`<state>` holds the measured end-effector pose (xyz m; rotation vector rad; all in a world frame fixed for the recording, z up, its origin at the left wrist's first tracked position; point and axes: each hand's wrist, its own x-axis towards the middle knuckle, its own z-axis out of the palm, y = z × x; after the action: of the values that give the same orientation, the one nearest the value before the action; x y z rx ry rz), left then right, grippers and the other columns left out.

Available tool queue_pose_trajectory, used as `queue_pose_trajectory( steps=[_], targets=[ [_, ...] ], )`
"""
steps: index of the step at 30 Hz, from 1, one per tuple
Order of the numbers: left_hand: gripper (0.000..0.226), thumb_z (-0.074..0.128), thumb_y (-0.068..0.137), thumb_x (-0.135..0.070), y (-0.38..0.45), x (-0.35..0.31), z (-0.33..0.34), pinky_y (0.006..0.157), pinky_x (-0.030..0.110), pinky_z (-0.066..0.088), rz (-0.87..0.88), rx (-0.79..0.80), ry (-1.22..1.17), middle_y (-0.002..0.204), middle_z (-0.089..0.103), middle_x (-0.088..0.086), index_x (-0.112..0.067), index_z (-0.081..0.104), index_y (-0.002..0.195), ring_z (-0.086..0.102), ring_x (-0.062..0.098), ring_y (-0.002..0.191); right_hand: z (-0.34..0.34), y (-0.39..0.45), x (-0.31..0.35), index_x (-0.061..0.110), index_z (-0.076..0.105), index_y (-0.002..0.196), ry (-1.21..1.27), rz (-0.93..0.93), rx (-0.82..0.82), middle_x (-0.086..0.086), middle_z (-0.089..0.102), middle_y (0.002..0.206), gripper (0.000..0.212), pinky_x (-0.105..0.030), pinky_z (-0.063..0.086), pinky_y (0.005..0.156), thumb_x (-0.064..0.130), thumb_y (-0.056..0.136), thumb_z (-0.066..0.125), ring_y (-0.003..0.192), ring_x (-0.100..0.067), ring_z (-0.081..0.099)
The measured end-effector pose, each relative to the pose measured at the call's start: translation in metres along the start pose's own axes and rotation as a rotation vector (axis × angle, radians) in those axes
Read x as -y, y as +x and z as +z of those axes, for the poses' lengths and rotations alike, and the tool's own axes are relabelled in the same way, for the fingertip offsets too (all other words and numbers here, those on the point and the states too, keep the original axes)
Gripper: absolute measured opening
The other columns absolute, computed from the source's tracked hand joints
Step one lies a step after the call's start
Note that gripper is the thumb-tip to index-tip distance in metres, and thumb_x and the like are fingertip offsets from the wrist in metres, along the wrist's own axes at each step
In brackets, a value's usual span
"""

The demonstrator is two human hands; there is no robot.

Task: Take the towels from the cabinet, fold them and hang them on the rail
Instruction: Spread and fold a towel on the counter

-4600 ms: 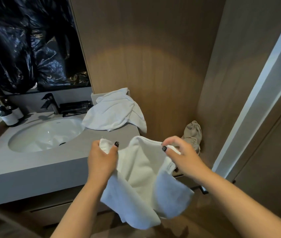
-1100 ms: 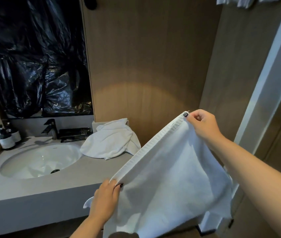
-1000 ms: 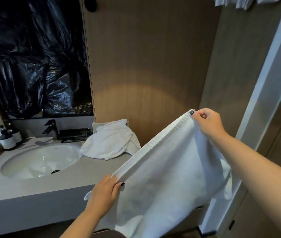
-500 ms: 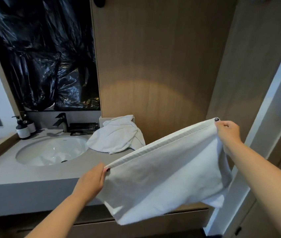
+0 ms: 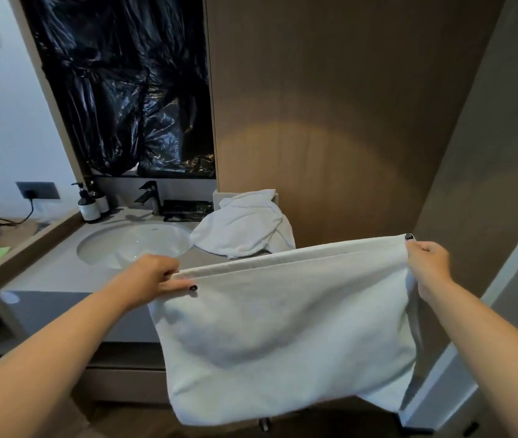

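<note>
Head view: both hands (image 5: 148,276) (image 5: 428,263) pinch white towel (image 5: 283,336) beside grey vanity counter (image 5: 61,273)

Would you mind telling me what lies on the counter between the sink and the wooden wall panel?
A crumpled towel lies there, right of the sink and against the wall panel, as the head view shows.

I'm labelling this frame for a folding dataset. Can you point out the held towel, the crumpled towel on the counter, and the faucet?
held towel (image 5: 283,336), head view, middle of the hanging cloth
crumpled towel (image 5: 245,229), head view, centre of the heap
faucet (image 5: 151,196), head view, its dark body
</note>
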<state>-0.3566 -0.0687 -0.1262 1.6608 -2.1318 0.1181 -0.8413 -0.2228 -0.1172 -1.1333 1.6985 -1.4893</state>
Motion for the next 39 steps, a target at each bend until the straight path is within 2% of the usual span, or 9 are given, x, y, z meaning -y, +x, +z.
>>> queue_pose_trajectory(
  steps=[4, 6, 11, 14, 18, 24, 31, 37, 39],
  targets=[
    [0.056, 0.08, 0.072, -0.053, -0.004, 0.022, -0.007, 0.052, 0.031, 0.035, -0.334, -0.15, -0.229, 0.054, 0.054, 0.002, -0.009, 0.049, 0.058, 0.047, 0.017, 0.053, 0.014, -0.009, -0.006, 0.002, 0.066, 0.074, -0.01, 0.009, 0.084, -0.006, 0.054, 0.066, 0.021, -0.031, 0.038, 0.067, 0.017, 0.089, 0.065, 0.07, -0.02, 0.048],
    [0.041, 0.081, 0.078, -0.035, -0.006, 0.038, -0.007, 0.055, 0.033, 0.04, -0.456, -0.175, -0.26, 0.059, 0.06, 0.007, -0.008, 0.056, 0.061, 0.055, 0.025, 0.06, 0.022, -0.013, -0.004, 0.003, 0.07, 0.08, -0.052, 0.013, 0.168, -0.008, 0.062, 0.072, 0.012, -0.033, 0.044, 0.068, 0.012, 0.087, 0.066, 0.069, -0.021, 0.054],
    [0.018, 0.079, 0.082, -0.024, 0.003, 0.08, -0.002, 0.067, 0.041, 0.049, -0.613, -0.224, -0.342, 0.069, 0.067, 0.002, -0.019, 0.07, 0.067, 0.062, 0.026, 0.074, 0.061, -0.006, 0.001, -0.001, 0.067, 0.084, -0.227, -0.007, 0.357, -0.014, 0.062, 0.058, 0.011, -0.024, 0.044, 0.047, 0.001, 0.088, 0.057, 0.047, -0.019, 0.055],
    [0.018, 0.073, 0.087, -0.026, 0.02, 0.108, 0.013, 0.065, 0.038, 0.046, -0.68, -0.281, -0.346, 0.073, 0.067, 0.002, -0.021, 0.068, 0.071, 0.061, 0.025, 0.076, 0.099, 0.003, -0.001, 0.003, 0.059, 0.091, -0.15, 0.08, 0.407, -0.02, 0.069, 0.081, 0.007, -0.031, 0.059, 0.056, -0.001, 0.094, 0.053, 0.066, -0.023, 0.073],
    [0.018, 0.062, 0.096, -0.023, 0.06, 0.146, 0.038, 0.063, 0.033, 0.035, -0.719, -0.362, -0.338, 0.078, 0.06, -0.001, -0.011, 0.059, 0.083, 0.054, 0.023, 0.079, 0.161, 0.012, 0.003, 0.006, 0.056, 0.092, -0.063, 0.116, 0.348, -0.018, 0.07, 0.089, 0.007, -0.039, 0.061, 0.078, 0.003, 0.098, 0.053, 0.077, -0.026, 0.075],
    [0.02, 0.068, 0.092, -0.023, 0.122, 0.229, 0.058, 0.067, 0.035, 0.038, -0.795, -0.304, -0.469, 0.082, 0.062, 0.005, -0.006, 0.062, 0.084, 0.056, 0.025, 0.08, 0.249, 0.036, 0.007, 0.005, 0.055, 0.104, -0.031, 0.135, 0.161, -0.014, 0.071, 0.085, 0.007, -0.016, 0.051, 0.05, 0.009, 0.099, 0.055, 0.07, -0.015, 0.073],
    [0.016, 0.072, 0.089, -0.016, 0.165, 0.309, 0.085, 0.043, 0.022, 0.041, -0.754, -0.105, -0.476, 0.06, 0.063, 0.015, -0.009, 0.063, 0.077, 0.056, 0.026, 0.051, 0.329, 0.071, 0.004, 0.007, 0.056, 0.11, -0.113, 0.172, 0.071, -0.01, 0.068, 0.089, 0.013, -0.023, 0.054, 0.062, 0.008, 0.097, 0.056, 0.075, -0.019, 0.073],
    [0.015, 0.072, 0.088, -0.016, 0.173, 0.344, 0.128, 0.052, 0.028, 0.042, -0.767, -0.036, -0.459, 0.062, 0.062, 0.002, -0.014, 0.063, 0.076, 0.056, 0.021, 0.06, 0.374, 0.085, -0.011, 0.006, 0.053, 0.109, -0.139, 0.23, 0.034, -0.006, 0.064, 0.081, 0.013, -0.034, 0.059, 0.078, 0.01, 0.097, 0.058, 0.075, -0.022, 0.07],
    [0.014, 0.074, 0.087, -0.018, 0.17, 0.353, 0.146, 0.056, 0.028, 0.043, -0.82, -0.034, -0.497, 0.072, 0.066, 0.001, -0.015, 0.064, 0.078, 0.06, 0.023, 0.07, 0.384, 0.09, -0.022, 0.005, 0.053, 0.107, -0.168, 0.261, 0.015, -0.008, 0.065, 0.081, 0.014, -0.031, 0.06, 0.074, 0.011, 0.096, 0.06, 0.068, -0.017, 0.07]
  ],
)
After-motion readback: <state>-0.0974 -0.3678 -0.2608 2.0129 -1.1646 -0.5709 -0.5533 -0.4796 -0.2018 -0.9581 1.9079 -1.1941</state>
